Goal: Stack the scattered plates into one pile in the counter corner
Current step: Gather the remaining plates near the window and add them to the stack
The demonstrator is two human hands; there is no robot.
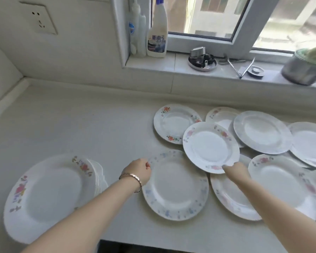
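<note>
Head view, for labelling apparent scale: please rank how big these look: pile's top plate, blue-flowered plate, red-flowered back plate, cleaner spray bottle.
1. Pile's top plate, though it is nearest the camera.
2. Blue-flowered plate.
3. Red-flowered back plate, farther off, so real size unsure.
4. Cleaner spray bottle.

Pale counter (80, 125) meets white walls (80, 44) at left corner, socket (38, 20) above, daylight through window (208, 13) over cluttered sill (153, 64).
</note>
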